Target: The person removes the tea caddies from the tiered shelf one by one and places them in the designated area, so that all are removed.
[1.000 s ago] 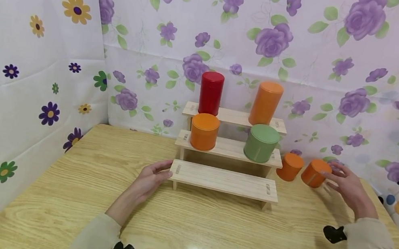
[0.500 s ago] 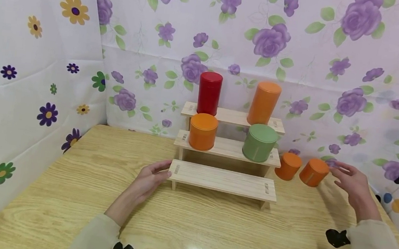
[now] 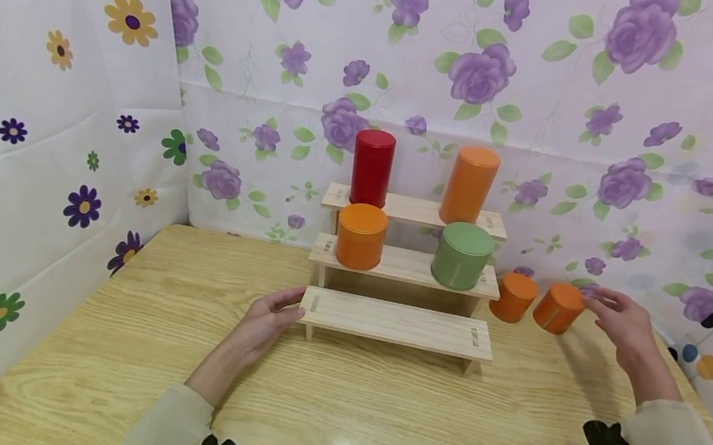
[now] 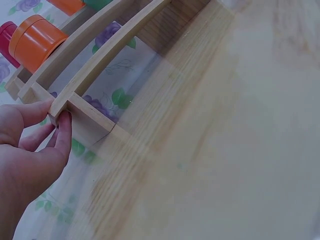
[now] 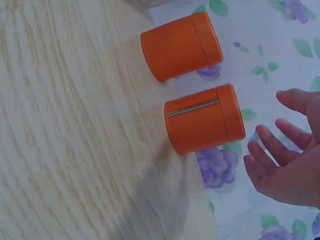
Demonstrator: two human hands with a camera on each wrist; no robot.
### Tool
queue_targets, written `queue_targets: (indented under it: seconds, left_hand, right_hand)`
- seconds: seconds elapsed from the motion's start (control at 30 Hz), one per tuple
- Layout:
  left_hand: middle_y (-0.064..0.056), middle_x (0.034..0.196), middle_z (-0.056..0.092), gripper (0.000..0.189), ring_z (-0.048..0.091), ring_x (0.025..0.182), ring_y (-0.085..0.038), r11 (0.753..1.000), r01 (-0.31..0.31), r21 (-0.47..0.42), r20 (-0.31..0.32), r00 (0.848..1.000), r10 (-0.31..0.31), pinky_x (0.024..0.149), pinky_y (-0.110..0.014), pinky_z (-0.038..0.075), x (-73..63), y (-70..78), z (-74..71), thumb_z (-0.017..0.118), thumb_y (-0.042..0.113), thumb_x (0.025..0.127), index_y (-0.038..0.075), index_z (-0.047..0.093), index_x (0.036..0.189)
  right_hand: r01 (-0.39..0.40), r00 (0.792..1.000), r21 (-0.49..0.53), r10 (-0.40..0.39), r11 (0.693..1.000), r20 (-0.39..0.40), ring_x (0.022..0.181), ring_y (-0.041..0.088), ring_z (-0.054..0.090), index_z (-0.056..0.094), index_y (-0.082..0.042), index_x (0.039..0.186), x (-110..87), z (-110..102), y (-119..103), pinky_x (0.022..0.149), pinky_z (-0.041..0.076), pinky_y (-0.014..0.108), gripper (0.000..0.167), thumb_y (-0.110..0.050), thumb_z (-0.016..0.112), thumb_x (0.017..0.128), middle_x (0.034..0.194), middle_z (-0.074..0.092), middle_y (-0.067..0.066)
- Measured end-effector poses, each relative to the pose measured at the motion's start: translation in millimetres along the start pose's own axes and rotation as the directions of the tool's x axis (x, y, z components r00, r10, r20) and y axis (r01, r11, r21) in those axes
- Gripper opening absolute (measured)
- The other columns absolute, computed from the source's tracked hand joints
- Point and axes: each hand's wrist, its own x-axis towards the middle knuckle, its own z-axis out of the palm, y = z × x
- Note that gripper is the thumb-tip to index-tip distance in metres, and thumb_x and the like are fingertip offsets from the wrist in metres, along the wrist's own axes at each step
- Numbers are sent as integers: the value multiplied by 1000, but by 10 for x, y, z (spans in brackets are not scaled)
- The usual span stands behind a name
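At the left end of a three-tier wooden shelf's lowest board (image 3: 395, 319), my left hand (image 3: 264, 323) grips the corner. In the left wrist view, the thumb and fingers (image 4: 64, 132) pinch that board end. My right hand (image 3: 627, 334) hovers at the right of a small orange tin (image 3: 559, 309). Its fingers are loosely bent and hold nothing; the right wrist view shows a gap between the fingertips (image 5: 260, 131) and the tin's lid. A second small orange tin (image 3: 514, 298) stands just left of the first, by the shelf.
On the top tier stand a tall red tin (image 3: 371, 169) and a tall orange tin (image 3: 470, 186). The middle tier bears a wide orange tin (image 3: 361, 237) and a green tin (image 3: 462, 257). A flowered cloth (image 3: 255, 190) hangs behind the wooden table (image 3: 375, 413).
My right hand has come off the right small orange tin and moved slightly right. The left hand keeps its grip on the shelf. The head view has shifted a little.
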Motion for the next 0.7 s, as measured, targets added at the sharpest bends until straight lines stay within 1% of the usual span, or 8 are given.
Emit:
queue_targets:
  seconds: [0.1, 0.13, 0.2, 0.3, 0.4, 0.5, 0.6, 0.7]
  left_hand:
    - [-23, 140, 37, 51, 49, 115, -18, 1000, 6, -3, -1, 1000, -6, 96, -22, 43, -2, 2, 4, 54, -3, 95, -10, 35, 142]
    - [-23, 140, 37, 52, 49, 115, -18, 1000, 7, -2, 0, 1000, -7, 96, -22, 43, -2, 1, 4, 54, -3, 95, -10, 35, 142]
    - [-23, 140, 37, 52, 49, 114, -18, 1000, 7, -3, 1, 1000, -7, 96, -22, 43, -2, -1, 3, 54, -3, 95, -10, 35, 142]
    - [-23, 140, 37, 52, 49, 114, -18, 1000, 7, -7, -1, 1000, -7, 95, -22, 43, -1, -13, -2, 54, -4, 94, -10, 36, 142]
    - [-22, 139, 38, 52, 49, 115, -19, 1000, 8, -5, -7, 1000, -8, 95, -22, 44, 0, -16, -2, 54, -4, 94, -10, 36, 142]
    - [-21, 140, 38, 52, 47, 118, -20, 1000, 11, -3, -10, 1000, -11, 97, -22, 43, -1, -12, 0, 55, -3, 94, -9, 36, 142]
    - [-20, 140, 38, 52, 46, 120, -22, 1000, 16, -6, -14, 1000, -16, 98, -23, 42, -2, -3, 6, 55, -3, 94, -8, 37, 142]
    - [-20, 140, 38, 52, 46, 120, -22, 1000, 14, -4, -11, 1000, -14, 98, -23, 42, -5, 3, 7, 55, -2, 94, -8, 36, 142]
  right_hand:
    - [-1, 1000, -65, 0, 998, -14, 89, -5, 46, 31, 9, 144, -12, 3, -36, 92, 50, 36, 74, -42, 54, 97, 126, 47, 10]
    - [1, 1000, -68, -2, 998, -12, 90, -5, 45, 31, 9, 145, -14, 3, -46, 95, 47, 41, 74, -42, 53, 97, 127, 46, 11]
    - [6, 1000, -54, -6, 999, -6, 89, -7, 46, 30, 9, 145, -22, 4, -61, 100, 40, 50, 74, -42, 53, 97, 124, 47, 7]
    - [21, 1000, -48, -21, 999, 8, 88, -8, 46, 29, 9, 146, -37, 16, -95, 99, 42, 46, 74, -41, 53, 98, 121, 47, 2]
    - [51, 998, -32, -50, 998, 23, 89, -7, 49, 28, 10, 145, -49, 36, -148, 92, 49, 32, 72, -38, 54, 98, 115, 48, -5]
    - [86, 995, -18, -85, 996, 48, 92, -6, 51, 28, 10, 145, -63, 63, -216, 83, 51, 20, 71, -36, 55, 98, 113, 49, -7]
    - [108, 991, -27, -105, 994, 83, 93, -5, 51, 29, 8, 146, -89, 93, -300, 85, 51, 22, 72, -38, 55, 98, 113, 49, -10]
    - [128, 985, -20, -125, 992, 118, 95, -6, 53, 31, 5, 146, -117, 126, -386, 88, 50, 24, 70, -39, 55, 98, 110, 50, -17]
